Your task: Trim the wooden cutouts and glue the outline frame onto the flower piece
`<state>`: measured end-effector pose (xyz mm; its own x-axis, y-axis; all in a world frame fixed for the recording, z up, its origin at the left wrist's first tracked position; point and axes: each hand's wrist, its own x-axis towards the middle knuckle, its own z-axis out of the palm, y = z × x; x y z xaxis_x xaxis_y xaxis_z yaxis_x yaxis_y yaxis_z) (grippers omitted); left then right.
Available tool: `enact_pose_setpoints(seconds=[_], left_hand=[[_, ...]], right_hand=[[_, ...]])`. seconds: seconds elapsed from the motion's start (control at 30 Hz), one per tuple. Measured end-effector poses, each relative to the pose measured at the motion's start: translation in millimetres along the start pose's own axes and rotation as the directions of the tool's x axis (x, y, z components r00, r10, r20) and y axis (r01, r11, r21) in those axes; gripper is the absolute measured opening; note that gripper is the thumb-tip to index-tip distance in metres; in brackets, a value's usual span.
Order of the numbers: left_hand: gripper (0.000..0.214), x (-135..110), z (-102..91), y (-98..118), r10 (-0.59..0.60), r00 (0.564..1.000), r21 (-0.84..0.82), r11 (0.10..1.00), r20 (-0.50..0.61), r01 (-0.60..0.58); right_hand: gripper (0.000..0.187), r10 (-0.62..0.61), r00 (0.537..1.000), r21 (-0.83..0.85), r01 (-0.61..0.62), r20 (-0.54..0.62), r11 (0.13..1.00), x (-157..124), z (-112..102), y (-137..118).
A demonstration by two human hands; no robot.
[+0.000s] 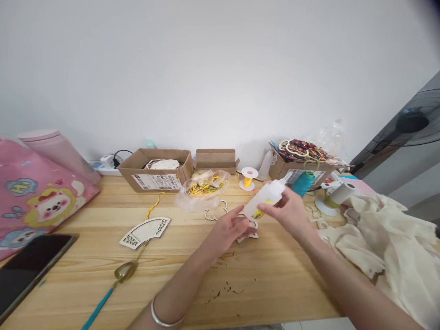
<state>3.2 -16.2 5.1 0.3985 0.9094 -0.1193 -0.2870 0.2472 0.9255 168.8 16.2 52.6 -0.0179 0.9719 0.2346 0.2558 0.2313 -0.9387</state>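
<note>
My right hand point(290, 211) is wrapped round a white squeeze bottle point(266, 197) with a yellow label, held tilted above the wooden table point(172, 270). My left hand point(228, 229) is just below and left of the bottle's lower end, fingers curled near a small pale wooden cut-out piece point(249, 234) on the table; whether it grips the piece is unclear. A silver bangle point(165, 318) circles my left wrist.
A fan-shaped wooden cut-out point(145, 232) and a brush with a teal handle point(110, 288) lie left. Cardboard boxes point(156, 168), a bag of yellow cord point(204, 185), thread spools point(248, 178), a dark tablet point(29, 266), pink fabric point(37, 197) and crumpled cream cloth point(385, 238) surround the work area.
</note>
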Motion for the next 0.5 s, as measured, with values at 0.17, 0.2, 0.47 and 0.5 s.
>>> enact_pose_setpoints(seconds=[0.17, 0.2, 0.47, 0.5], left_hand=[[0.040, -2.9, 5.3, -5.1, -0.057, 0.994, -0.093, 0.994, 0.094, 0.065], [0.039, -2.9, 6.1, -6.3, -0.080, 0.992, -0.064, 0.994, 0.095, 0.086], [0.039, -3.1, -0.8, 6.6, 0.053, 0.992, 0.140, 0.990, -0.112, -0.037], [0.037, -3.0, -4.4, 9.4, 0.101, 0.980, 0.136, 0.988, -0.171, -0.078]], right_hand=[[0.035, -0.135, 0.972, -0.105, 0.157, 0.190, 0.982, -14.5, 27.0, 11.7], [0.034, -0.141, 0.966, -0.081, 0.162, 0.216, 0.984, -15.4, 27.2, 15.2], [0.040, -0.017, 0.996, 0.239, -0.004, 0.087, 0.971, 16.4, -4.1, 28.5], [0.041, 0.000, 0.995, 0.241, -0.025, 0.103, 0.970, 20.1, -7.8, 25.4]])
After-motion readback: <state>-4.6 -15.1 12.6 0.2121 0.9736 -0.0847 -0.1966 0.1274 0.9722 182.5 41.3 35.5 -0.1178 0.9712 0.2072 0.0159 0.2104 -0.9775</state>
